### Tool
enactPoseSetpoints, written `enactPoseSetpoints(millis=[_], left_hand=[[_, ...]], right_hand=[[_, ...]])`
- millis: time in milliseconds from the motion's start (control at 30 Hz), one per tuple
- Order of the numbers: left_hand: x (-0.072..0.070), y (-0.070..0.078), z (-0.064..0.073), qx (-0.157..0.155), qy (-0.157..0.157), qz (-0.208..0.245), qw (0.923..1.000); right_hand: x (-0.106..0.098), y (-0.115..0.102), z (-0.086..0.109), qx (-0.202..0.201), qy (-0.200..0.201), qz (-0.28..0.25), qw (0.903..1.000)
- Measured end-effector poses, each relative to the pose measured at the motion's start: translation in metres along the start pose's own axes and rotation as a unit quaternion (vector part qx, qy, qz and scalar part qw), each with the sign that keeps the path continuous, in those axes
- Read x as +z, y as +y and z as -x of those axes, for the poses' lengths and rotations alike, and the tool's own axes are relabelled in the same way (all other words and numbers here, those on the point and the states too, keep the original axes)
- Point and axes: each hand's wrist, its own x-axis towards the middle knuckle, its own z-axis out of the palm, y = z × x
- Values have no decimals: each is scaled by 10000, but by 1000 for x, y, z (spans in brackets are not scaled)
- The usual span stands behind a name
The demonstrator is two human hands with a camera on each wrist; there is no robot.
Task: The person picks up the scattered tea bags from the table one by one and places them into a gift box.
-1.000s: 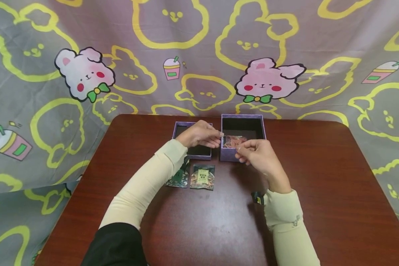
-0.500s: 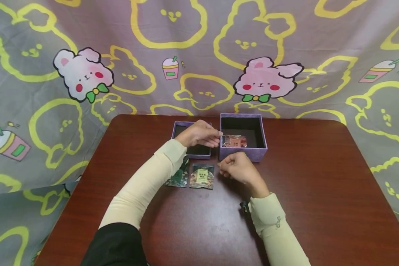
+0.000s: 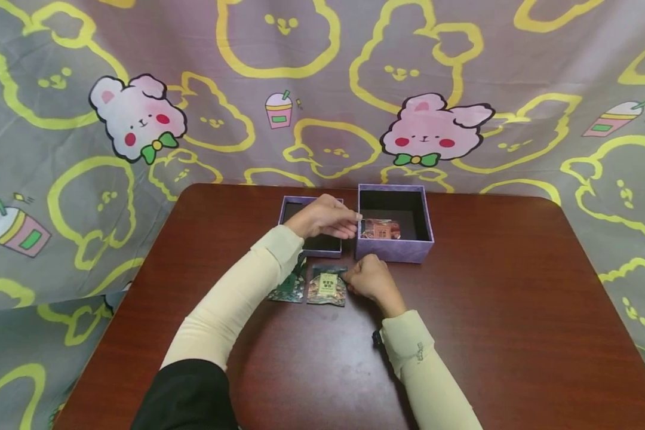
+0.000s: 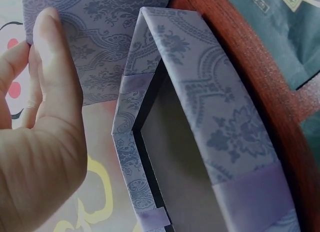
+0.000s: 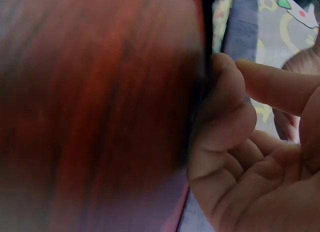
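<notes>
My left hand (image 3: pixel 328 218) pinches the left rim of the deep purple box (image 3: pixel 392 251); its thumb lies along the patterned outer wall in the left wrist view. Inside the box, a reddish-brown sachet (image 3: pixel 380 229) leans near the front left. My right hand (image 3: pixel 373 278) has curled fingers and pinches the right edge of a green-and-brown sachet (image 3: pixel 326 286) with a pale label, which lies on the table. A dark green sachet (image 3: pixel 290 288) lies left of it, partly hidden by my left forearm. In the right wrist view, thumb and index fingertip meet.
A shallow purple box (image 3: pixel 322 254) with a dark inside stands left of the deep one, partly behind my left hand. Both boxes rest toward the back of the reddish-brown table (image 3: pixel 516 298). A patterned cloth (image 3: pixel 322 89) hangs behind the table.
My right hand has left the reddish-brown sachet in the deep box and moved down and left to the green-and-brown sachet. The left hand stays at the box's rim.
</notes>
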Motion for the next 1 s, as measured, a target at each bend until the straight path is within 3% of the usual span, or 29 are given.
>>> enactPoseSetpoints(millis=[167,533,1000], left_hand=[[2,0,-1,18,-14,-23,10000],[3,2,2,103,-30,-132,9999],[2,-1,2,167,-52,-29,9998]], right_hand=[[7,-3,-4,-25,181,521,9985],[16,-17,-3,476,375,1239,9904],[21,-20,-4,987,391,1057,9887]])
